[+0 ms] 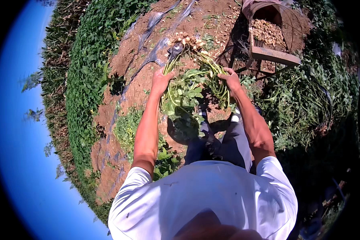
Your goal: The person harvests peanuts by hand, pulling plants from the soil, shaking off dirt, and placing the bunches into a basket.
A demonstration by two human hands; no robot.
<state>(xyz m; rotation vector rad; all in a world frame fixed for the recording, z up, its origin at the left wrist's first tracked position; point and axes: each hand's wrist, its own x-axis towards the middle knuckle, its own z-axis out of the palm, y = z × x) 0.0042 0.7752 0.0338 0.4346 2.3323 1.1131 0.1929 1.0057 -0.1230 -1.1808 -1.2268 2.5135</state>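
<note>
Pulled peanut plants hang between my two hands in front of my legs. My left hand is closed around a bunch of green stems. Another bunch of stems is gripped in my right hand. At the far end the two bunches meet at a cluster of pale peanuts and roots. A dark scrap of plastic film clings by the left bunch's roots. Leafy tops droop toward my legs.
At the far right stands a frame with a wooden crossbar, mesh netting and a heap of peanuts inside. Piled peanut vines lie below it. Torn plastic film crosses the soil; a leafy crop row grows left.
</note>
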